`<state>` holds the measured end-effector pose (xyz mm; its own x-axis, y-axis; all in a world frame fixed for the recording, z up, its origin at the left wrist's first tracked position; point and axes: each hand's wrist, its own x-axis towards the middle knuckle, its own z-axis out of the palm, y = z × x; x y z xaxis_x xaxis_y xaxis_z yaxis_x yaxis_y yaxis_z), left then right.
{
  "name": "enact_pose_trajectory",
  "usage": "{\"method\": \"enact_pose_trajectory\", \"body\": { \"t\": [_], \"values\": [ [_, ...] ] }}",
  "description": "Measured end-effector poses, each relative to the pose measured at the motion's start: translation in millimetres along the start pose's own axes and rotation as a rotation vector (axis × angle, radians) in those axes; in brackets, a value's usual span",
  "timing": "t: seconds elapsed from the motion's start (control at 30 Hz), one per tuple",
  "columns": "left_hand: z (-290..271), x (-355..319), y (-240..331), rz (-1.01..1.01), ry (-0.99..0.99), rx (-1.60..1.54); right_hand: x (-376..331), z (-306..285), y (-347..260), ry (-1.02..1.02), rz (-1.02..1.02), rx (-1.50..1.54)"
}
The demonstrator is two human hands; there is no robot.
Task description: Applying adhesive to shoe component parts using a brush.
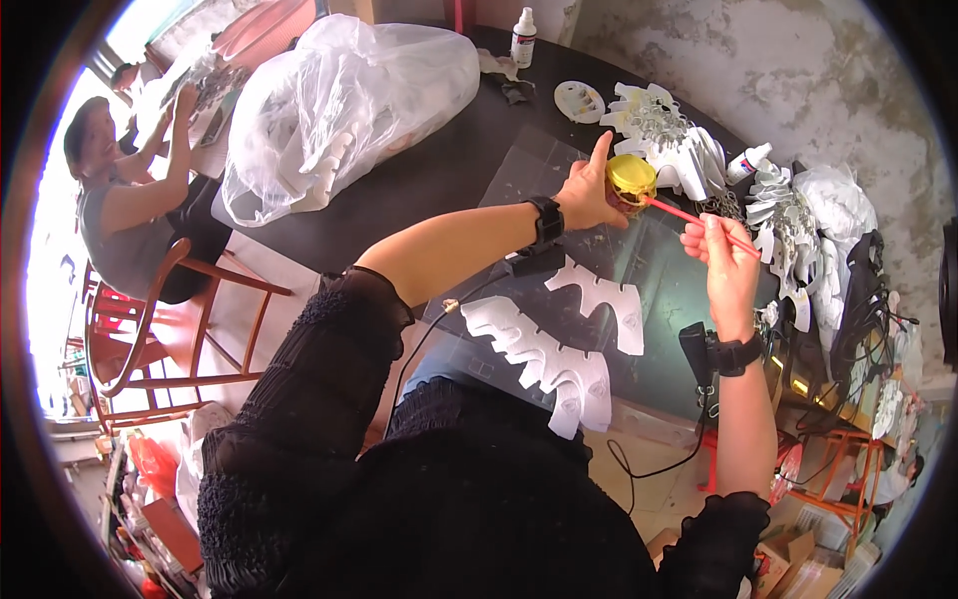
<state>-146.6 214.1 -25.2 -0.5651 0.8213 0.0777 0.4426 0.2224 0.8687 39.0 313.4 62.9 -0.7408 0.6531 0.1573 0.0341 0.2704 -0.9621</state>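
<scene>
At the far side of the work surface, my left hand (591, 194) is closed round the side of a small yellow jar (631, 177), with one finger stretched upward. My right hand (726, 252) grips a thin red stick (689, 213), perhaps a brush handle. Its far end is at the jar's near side; the tip is hard to make out. Closer to my body lies a white scalloped piece (607, 296), flat on the clear sheet. Beside it, several similar white pieces (534, 349) overlap at the table's near edge.
A large clear plastic bag (349, 100) fills the left of the black table (419, 165). White bottles (523, 38) stand or lie behind, near piled white pieces with metal chains (654, 125). Cables (639, 474) hang near my right arm. Another person (135, 205) sits at left.
</scene>
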Motion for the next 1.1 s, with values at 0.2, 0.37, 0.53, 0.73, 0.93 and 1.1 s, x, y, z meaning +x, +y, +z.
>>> {"method": "enact_pose_trajectory", "body": {
  "t": [0.2, 0.37, 0.53, 0.73, 0.93, 1.1],
  "values": [
    [2.3, 2.5, -2.0, -0.050, 0.008, 0.007, 8.1, 1.5, 5.5, 0.160, 0.274, 0.318],
    [3.0, 5.3, -2.0, -0.071, 0.025, 0.060, 5.7, 8.5, 5.0, 0.016, -0.036, 0.002],
    [-2.2, 7.7, -3.2, -0.029, 0.008, 0.097, 14.8, 16.6, -8.1, -0.068, -0.331, -0.510],
    [-2.7, 9.0, 2.8, -0.047, -0.014, 0.130, 43.0, 14.8, -14.2, 0.048, 0.041, -0.320],
    [-2.3, 11.4, -6.0, -0.026, -0.002, 0.119, 38.2, -16.5, 3.5, 0.153, 0.403, 0.215],
    [-6.4, 11.4, -1.4, -0.061, -0.073, 0.126, 29.6, -23.2, -11.9, 0.112, 0.385, 0.177]
  ]
}}
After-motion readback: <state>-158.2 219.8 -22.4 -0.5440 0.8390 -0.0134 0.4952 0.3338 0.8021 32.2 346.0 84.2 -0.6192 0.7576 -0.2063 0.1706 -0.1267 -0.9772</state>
